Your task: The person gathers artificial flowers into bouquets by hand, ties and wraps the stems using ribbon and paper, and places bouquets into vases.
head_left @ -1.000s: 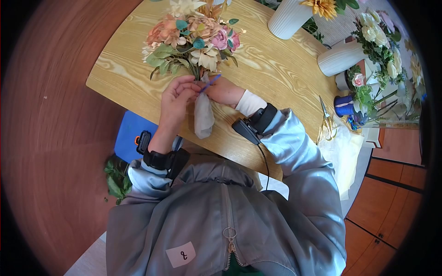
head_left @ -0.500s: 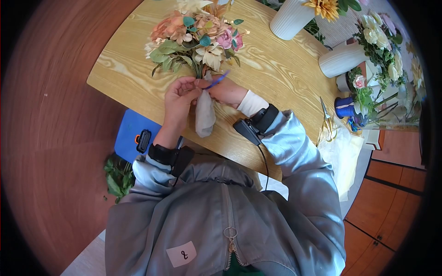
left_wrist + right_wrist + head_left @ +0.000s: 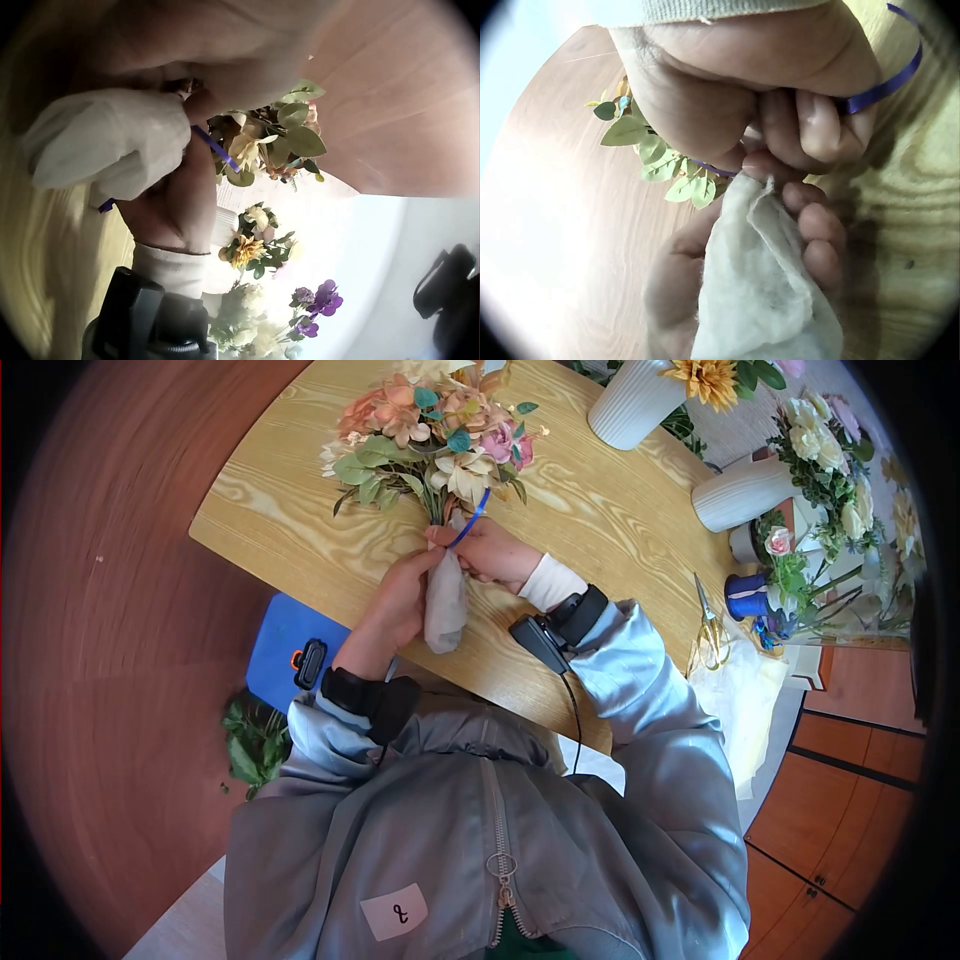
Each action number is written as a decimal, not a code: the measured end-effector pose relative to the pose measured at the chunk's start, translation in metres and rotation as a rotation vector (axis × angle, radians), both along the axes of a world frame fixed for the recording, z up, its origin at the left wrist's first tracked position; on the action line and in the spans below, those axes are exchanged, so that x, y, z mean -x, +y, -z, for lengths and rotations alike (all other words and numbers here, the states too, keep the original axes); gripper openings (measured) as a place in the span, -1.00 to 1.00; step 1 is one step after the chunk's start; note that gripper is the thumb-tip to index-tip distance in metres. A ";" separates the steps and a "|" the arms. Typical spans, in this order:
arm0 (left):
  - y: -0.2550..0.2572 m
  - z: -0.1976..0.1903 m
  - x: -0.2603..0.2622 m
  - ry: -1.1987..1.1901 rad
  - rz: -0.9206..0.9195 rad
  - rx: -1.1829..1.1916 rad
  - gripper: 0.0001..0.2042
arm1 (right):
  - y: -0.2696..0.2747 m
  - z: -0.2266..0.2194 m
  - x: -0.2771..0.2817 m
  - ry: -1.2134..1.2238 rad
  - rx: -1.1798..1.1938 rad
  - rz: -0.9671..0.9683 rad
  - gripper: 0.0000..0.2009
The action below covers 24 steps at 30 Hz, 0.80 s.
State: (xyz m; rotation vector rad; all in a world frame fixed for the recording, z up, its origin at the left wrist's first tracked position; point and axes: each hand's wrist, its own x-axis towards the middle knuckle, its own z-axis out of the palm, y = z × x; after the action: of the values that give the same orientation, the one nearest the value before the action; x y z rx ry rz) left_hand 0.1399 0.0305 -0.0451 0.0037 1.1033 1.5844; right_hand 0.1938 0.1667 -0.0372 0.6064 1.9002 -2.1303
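A bouquet of artificial-looking peach, cream and pink flowers [image 3: 460, 475] lies over the wooden table in the head view, its stems toward the person. White soft wrapping [image 3: 445, 618] covers the lower stems. My left hand [image 3: 403, 598] grips the wrapped stems near the top of the wrapping; in the right wrist view its fingertips [image 3: 821, 225] curl round the far side. My right hand [image 3: 498, 554] is at the same spot from the right, fingers curled on a narrow purple-blue ribbon [image 3: 891, 90]. One ribbon end sticks out past its fingers, and another stretch shows beside the stems.
Gold-handled scissors [image 3: 711, 630] lie at the table's right beside a ribbon spool [image 3: 745, 595] and pale wrapping sheets [image 3: 742, 690]. White ribbed vases [image 3: 632, 405] with flowers stand at the back right. A blue stool [image 3: 270, 650] and loose green leaves [image 3: 250, 745] are below left.
The left hand has turned, its fingers going from pinching near the ribbon to round the wrapped stems. The ribbon end now stands up toward the flowers. The bouquet has shifted slightly right.
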 end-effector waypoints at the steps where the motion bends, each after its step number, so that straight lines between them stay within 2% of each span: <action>1: 0.000 -0.001 -0.001 -0.034 0.026 -0.014 -0.74 | 0.001 -0.003 -0.001 -0.009 -0.002 0.000 -0.72; 2: 0.001 -0.004 -0.001 -0.035 0.026 -0.015 -0.74 | 0.002 -0.006 -0.001 -0.017 -0.003 -0.001 -0.71; 4: 0.002 -0.009 0.000 0.022 -0.018 0.148 -0.75 | 0.003 -0.020 -0.006 -0.012 -0.012 0.000 -0.72; 6: 0.003 -0.010 0.001 0.038 -0.044 0.147 -0.74 | 0.006 -0.033 -0.010 -0.007 -0.023 -0.002 -0.73; 9: 0.005 -0.018 0.002 0.074 -0.078 0.169 -0.74 | 0.015 -0.042 -0.019 -0.043 0.017 0.099 -0.78; 12: 0.008 -0.028 0.002 0.112 -0.096 0.190 -0.75 | 0.027 -0.044 -0.030 -0.043 -0.103 0.133 -0.78; 14: 0.009 -0.029 0.002 0.128 -0.102 0.188 -0.76 | 0.031 -0.035 -0.036 0.153 -0.210 0.114 -0.81; 15: 0.009 -0.027 0.003 0.125 -0.099 0.179 -0.77 | 0.033 -0.031 -0.037 0.152 -0.213 0.115 -0.81; 17: 0.009 -0.026 0.002 0.121 -0.095 0.172 -0.77 | 0.033 -0.030 -0.038 0.305 -0.323 -0.052 -0.78; 24: 0.007 -0.019 0.000 0.268 -0.110 0.192 -0.81 | 0.017 -0.040 -0.020 0.225 -0.336 -0.008 -0.78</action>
State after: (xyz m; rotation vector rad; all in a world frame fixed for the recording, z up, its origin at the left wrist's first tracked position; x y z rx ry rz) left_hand 0.1397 0.0378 -0.0257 0.0280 1.4842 1.6011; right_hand 0.2140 0.1838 0.0026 0.4295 2.4061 -1.9577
